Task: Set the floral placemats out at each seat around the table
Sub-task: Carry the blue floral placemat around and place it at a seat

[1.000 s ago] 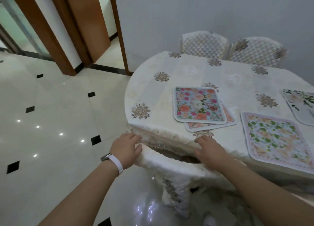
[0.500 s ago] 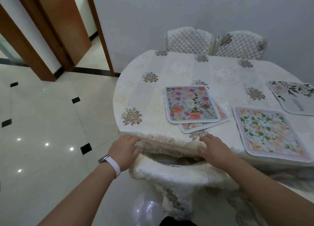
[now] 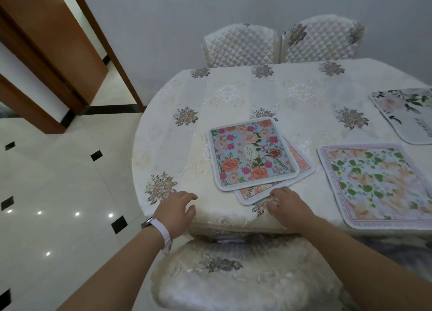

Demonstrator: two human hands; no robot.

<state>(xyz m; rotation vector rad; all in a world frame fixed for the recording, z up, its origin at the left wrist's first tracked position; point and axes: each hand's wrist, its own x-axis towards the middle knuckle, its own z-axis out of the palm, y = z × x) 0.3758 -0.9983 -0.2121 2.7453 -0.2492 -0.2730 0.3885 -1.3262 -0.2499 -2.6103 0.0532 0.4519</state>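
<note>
A blue floral placemat (image 3: 252,154) lies on top of a pink-edged floral placemat (image 3: 257,192) near the table's front edge. To their right is a green-leaf placemat (image 3: 378,184), and a pale placemat (image 3: 406,114) sits at the far right. My left hand (image 3: 177,211) hovers over the table edge with fingers apart and nothing in it. The fingertips of my right hand (image 3: 286,205) touch the front corner of the lower pink-edged placemat; I cannot tell whether they pinch it.
The table (image 3: 233,95) wears a cream embroidered cloth. A covered chair (image 3: 245,275) is pushed in right below my hands. Two quilted chairs (image 3: 238,45) stand at the far side against the wall. Glossy tiled floor and a wooden door frame (image 3: 46,60) are to the left.
Both hands have left the chair back and risen onto the table edge. The chair now sits further under the table. The view has tilted down and closer.
</note>
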